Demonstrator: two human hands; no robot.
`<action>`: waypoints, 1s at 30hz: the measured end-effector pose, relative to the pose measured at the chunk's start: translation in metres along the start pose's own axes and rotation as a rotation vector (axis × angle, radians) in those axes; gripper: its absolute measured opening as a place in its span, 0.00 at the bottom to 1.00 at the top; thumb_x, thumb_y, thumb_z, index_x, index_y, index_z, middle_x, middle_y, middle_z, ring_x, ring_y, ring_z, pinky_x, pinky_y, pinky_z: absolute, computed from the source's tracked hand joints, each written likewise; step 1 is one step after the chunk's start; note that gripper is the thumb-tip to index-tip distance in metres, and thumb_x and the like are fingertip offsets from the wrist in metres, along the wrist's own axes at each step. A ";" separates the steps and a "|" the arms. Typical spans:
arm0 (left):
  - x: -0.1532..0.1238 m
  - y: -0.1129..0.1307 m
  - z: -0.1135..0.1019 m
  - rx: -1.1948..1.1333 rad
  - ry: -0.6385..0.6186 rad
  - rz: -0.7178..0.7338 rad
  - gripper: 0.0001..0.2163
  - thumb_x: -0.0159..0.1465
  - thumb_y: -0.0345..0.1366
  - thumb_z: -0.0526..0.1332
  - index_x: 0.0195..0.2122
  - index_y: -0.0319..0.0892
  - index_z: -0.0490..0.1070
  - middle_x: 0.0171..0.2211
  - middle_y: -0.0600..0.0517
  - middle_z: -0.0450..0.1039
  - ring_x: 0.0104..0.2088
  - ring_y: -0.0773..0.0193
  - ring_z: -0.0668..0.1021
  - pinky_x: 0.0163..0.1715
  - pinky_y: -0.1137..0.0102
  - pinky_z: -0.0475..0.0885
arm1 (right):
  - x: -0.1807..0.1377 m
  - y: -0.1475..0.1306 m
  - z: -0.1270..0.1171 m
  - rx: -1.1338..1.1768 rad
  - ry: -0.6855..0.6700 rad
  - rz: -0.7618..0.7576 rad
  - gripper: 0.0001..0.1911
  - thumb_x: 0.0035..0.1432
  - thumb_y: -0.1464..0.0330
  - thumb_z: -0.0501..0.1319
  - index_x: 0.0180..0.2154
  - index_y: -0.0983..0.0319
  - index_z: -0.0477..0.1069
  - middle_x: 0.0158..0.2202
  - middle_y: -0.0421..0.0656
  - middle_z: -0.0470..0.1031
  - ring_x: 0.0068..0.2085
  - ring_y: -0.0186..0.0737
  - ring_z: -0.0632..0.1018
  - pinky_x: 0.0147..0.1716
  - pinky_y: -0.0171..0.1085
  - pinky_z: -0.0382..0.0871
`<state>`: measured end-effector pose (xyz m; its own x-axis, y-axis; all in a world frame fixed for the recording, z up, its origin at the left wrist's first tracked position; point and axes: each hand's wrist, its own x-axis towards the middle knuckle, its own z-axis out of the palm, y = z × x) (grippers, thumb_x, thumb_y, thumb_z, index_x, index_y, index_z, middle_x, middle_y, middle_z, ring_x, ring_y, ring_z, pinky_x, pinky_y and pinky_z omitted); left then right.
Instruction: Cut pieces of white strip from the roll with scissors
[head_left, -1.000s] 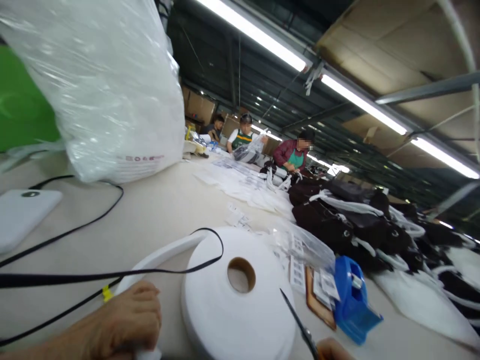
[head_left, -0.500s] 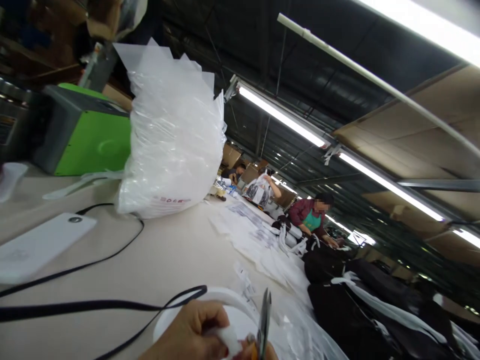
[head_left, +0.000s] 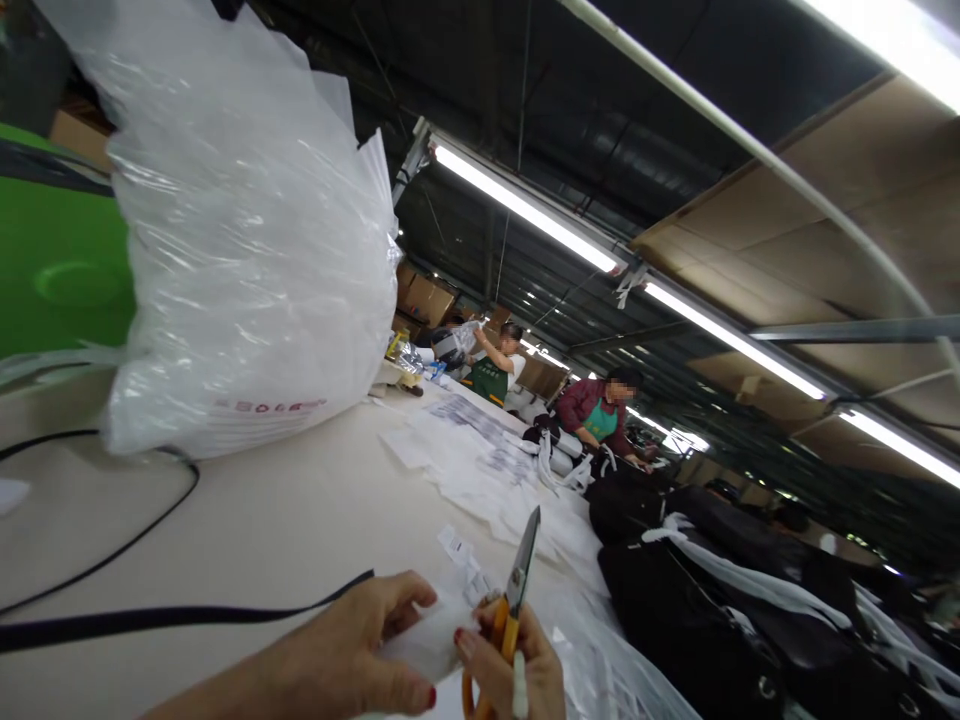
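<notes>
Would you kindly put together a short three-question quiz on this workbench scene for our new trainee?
1. True or false: the right hand holds orange-handled scissors with the blades pointing up.
2. What does the left hand pinch? A) a white fabric piece B) a blue tape dispenser C) a phone
3. Fill in: the big clear plastic bag stands on the ____.

Key: 1 true; 2 A; 3 table.
</notes>
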<state>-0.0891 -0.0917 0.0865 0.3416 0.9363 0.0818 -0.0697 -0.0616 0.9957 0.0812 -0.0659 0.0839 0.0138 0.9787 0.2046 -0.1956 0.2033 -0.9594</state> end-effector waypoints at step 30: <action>0.028 -0.026 0.005 -0.178 -0.075 -0.099 0.22 0.49 0.57 0.61 0.28 0.40 0.65 0.19 0.54 0.71 0.16 0.72 0.65 0.15 0.78 0.57 | 0.043 -0.016 -0.002 -0.182 -0.061 -0.046 0.12 0.34 0.71 0.68 0.21 0.62 0.65 0.18 0.34 0.68 0.20 0.27 0.64 0.19 0.28 0.57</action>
<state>-0.0728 -0.0656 0.0634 0.4230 0.9061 -0.0059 -0.1947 0.0972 0.9760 0.0868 -0.0269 0.1073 -0.0418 0.9661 0.2549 -0.0154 0.2545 -0.9670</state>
